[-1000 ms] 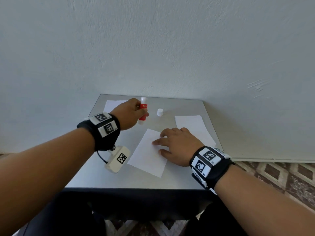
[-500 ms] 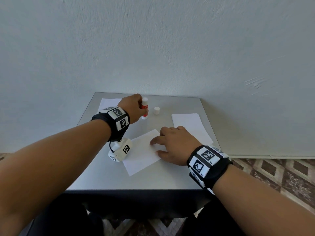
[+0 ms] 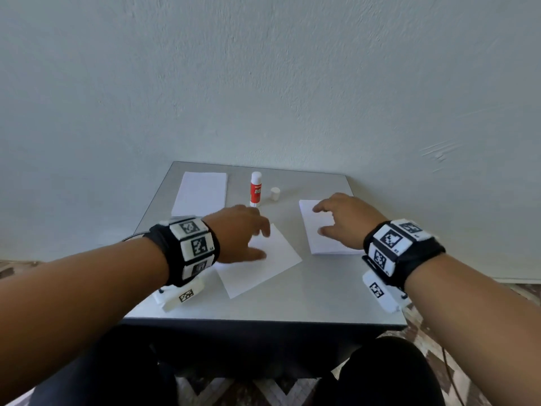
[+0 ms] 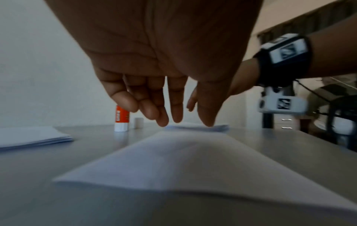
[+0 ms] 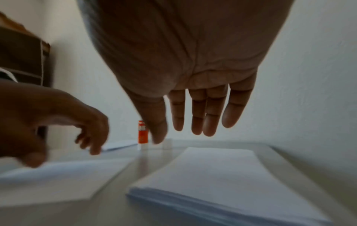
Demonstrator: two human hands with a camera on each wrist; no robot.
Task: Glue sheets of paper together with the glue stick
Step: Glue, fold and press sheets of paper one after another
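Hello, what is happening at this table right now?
A person is gluing paper sheets. The glue stick stands uncapped and untouched at the back of the table, its cap beside it. The left hand, open, is over a single sheet in the middle. The right hand, also open, reaches over the paper stack on the right. Another stack lies at the back left.

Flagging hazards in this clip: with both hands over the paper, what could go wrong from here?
The uncapped glue stick stands upright just beyond the left hand, so a careless move could topple it. The right hand hovers over a stack of sheets and might lift several at once.
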